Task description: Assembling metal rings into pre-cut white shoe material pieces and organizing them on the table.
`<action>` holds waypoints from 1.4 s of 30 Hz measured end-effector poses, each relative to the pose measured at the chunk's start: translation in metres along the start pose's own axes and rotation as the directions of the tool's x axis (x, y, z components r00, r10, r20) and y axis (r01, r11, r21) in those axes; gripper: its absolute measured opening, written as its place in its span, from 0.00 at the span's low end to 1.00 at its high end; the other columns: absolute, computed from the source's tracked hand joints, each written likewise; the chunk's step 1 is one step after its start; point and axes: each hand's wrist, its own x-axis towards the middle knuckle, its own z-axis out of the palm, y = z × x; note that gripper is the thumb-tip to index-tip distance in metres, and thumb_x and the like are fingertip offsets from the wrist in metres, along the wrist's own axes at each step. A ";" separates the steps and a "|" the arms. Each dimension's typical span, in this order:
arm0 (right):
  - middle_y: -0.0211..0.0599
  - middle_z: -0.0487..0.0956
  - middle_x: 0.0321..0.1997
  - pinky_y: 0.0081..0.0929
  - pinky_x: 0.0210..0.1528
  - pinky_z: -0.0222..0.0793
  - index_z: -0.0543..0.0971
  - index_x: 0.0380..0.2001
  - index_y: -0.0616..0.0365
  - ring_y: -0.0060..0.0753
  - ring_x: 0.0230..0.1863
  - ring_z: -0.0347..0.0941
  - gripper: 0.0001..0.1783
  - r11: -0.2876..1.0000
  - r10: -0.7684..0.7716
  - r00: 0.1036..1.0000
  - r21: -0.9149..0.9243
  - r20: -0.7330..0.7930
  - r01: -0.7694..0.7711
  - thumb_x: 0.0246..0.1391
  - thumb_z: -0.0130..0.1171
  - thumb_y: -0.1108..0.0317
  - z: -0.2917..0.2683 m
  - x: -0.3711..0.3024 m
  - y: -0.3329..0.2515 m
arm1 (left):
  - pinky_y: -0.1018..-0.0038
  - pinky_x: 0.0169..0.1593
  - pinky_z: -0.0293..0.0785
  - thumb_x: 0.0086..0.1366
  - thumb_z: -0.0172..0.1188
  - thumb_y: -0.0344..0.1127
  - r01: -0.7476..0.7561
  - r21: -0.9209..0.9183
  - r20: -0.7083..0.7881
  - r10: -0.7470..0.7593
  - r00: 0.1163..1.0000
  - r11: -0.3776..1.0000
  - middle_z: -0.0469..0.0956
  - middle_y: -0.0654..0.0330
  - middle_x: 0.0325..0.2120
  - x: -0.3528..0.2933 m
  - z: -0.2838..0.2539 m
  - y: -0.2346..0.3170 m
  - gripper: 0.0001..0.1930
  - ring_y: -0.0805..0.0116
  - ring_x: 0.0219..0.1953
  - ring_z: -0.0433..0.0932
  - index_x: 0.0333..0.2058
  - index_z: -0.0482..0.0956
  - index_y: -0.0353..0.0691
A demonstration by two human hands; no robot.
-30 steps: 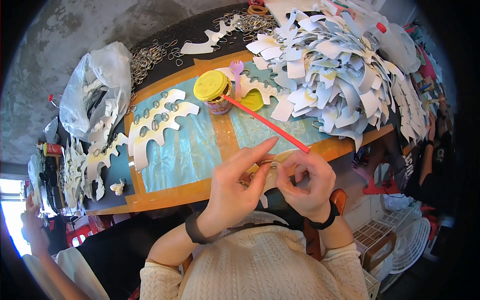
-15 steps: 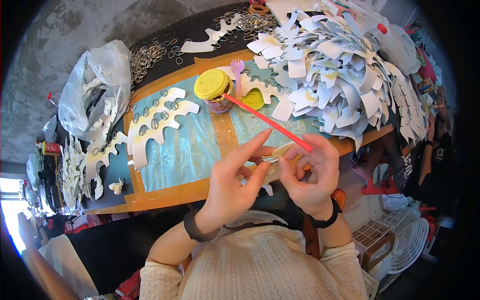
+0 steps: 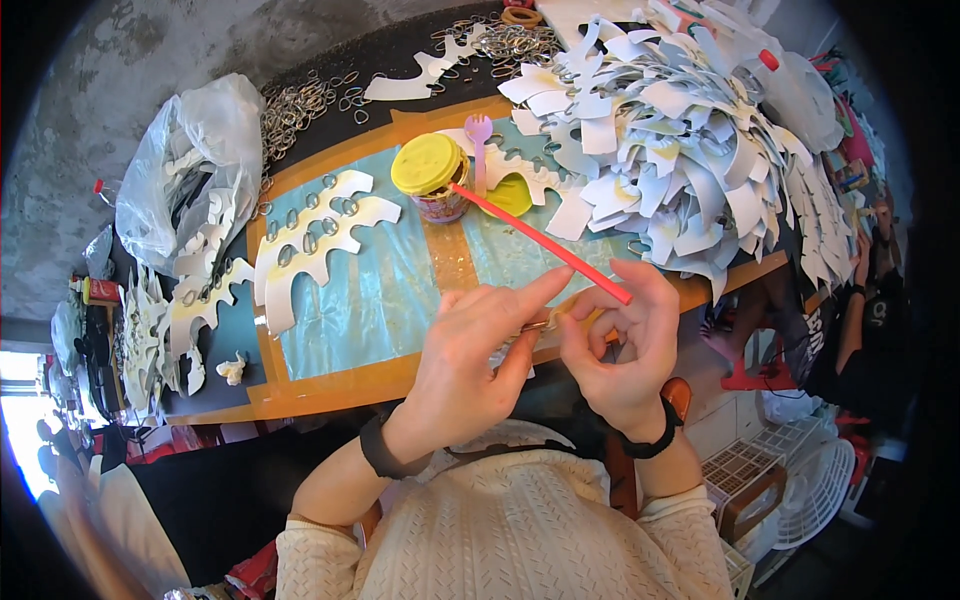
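Observation:
Above the table's near edge, my two hands meet around a small metal ring [image 3: 535, 326] and a cream-white strip [image 3: 556, 318], mostly hidden by my fingers. Thumb and fingers of my left hand [image 3: 470, 350] close on the ring. My right hand [image 3: 635, 340] pinches the strip beside it. Beyond them stands a jar [image 3: 440, 206] with a yellow lid [image 3: 426, 163] tilted on top. A red stick [image 3: 545, 243] slants out of the jar, its free end overlapping my right fingers in view. Whether they touch it, I cannot tell.
Two scalloped white strips [image 3: 335, 240] carrying metal rings lie left on the blue sheet [image 3: 375, 310]. A purple fork [image 3: 479, 150] is behind the jar. White cut pieces [image 3: 660, 150] are heaped at right; loose rings [image 3: 300, 105] and a plastic bag [image 3: 190, 170] are at left.
My left hand has turned and its fingers have come over the ring, which now shows less. My right hand keeps nearly the same place.

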 end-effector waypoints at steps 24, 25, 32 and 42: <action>0.32 0.70 0.40 0.11 0.27 0.54 0.63 0.53 0.58 0.13 0.26 0.57 0.33 0.956 0.257 0.966 0.142 0.030 -0.258 0.42 0.63 0.80 -0.009 0.003 0.001 | 0.77 0.48 0.61 0.57 0.58 0.24 0.303 -0.535 -0.027 -0.375 0.927 0.788 0.73 0.64 0.26 -0.007 0.011 -0.007 0.21 0.76 0.32 0.69 0.52 0.74 0.40; 0.33 0.70 0.43 0.12 0.29 0.56 0.62 0.54 0.58 0.14 0.29 0.59 0.33 0.950 0.264 0.964 0.169 0.023 -0.264 0.43 0.62 0.79 -0.011 0.002 0.003 | 0.79 0.45 0.61 0.58 0.58 0.25 0.277 -0.542 -0.035 -0.351 0.936 0.793 0.71 0.65 0.27 -0.007 0.010 -0.008 0.23 0.77 0.33 0.68 0.54 0.70 0.36; 0.39 0.73 0.45 0.20 0.42 0.66 0.57 0.58 0.58 0.22 0.43 0.70 0.32 0.706 0.445 0.832 0.443 0.330 -0.553 0.51 0.55 0.80 -0.010 0.000 0.002 | 0.81 0.45 0.62 0.58 0.54 0.23 0.214 -0.561 -0.114 -0.330 0.937 0.800 0.68 0.66 0.25 -0.004 0.015 -0.009 0.20 0.79 0.35 0.66 0.51 0.69 0.34; 0.39 0.73 0.43 0.22 0.46 0.71 0.56 0.57 0.59 0.25 0.43 0.73 0.28 0.615 0.474 0.800 0.511 0.369 -0.600 0.54 0.49 0.84 -0.005 -0.002 0.002 | 0.81 0.41 0.64 0.58 0.55 0.24 0.309 -0.523 -0.021 -0.374 0.927 0.794 0.71 0.65 0.26 -0.009 0.009 -0.016 0.20 0.78 0.32 0.67 0.51 0.73 0.38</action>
